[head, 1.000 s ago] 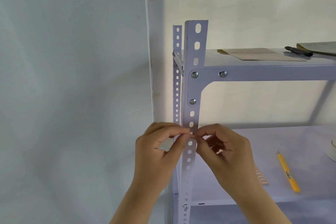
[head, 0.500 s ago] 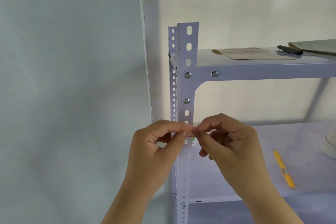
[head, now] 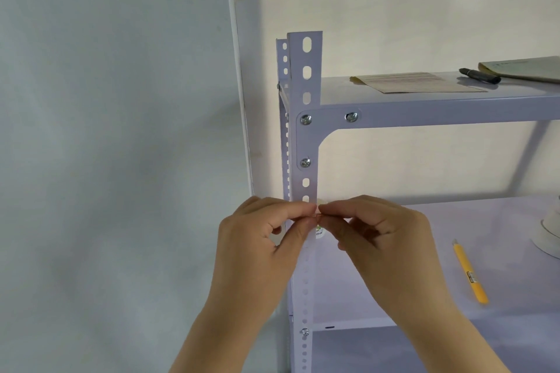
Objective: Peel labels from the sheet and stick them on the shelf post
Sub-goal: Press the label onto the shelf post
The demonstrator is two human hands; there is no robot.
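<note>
The white perforated shelf post [head: 305, 79] stands upright in the middle of the view. My left hand [head: 260, 239] and my right hand [head: 375, 239] meet in front of it, just below the corner bracket. Their fingertips pinch a small thin label [head: 317, 214], seen edge-on with a reddish line, held across the post. Whether it touches the post I cannot tell. A label sheet [head: 415, 82] lies flat on the top shelf [head: 454, 112] to the right.
A black marker [head: 479, 76] and a notepad [head: 521, 68] lie on the top shelf. On the lower shelf [head: 454, 221] are a yellow utility knife [head: 469, 271] and a roll of white tape [head: 550, 236] at the right edge. A wall corner is left of the post.
The view has shifted slightly. Both hands stay pinched together at the post, now a little higher, close under the bracket's lower holes.
</note>
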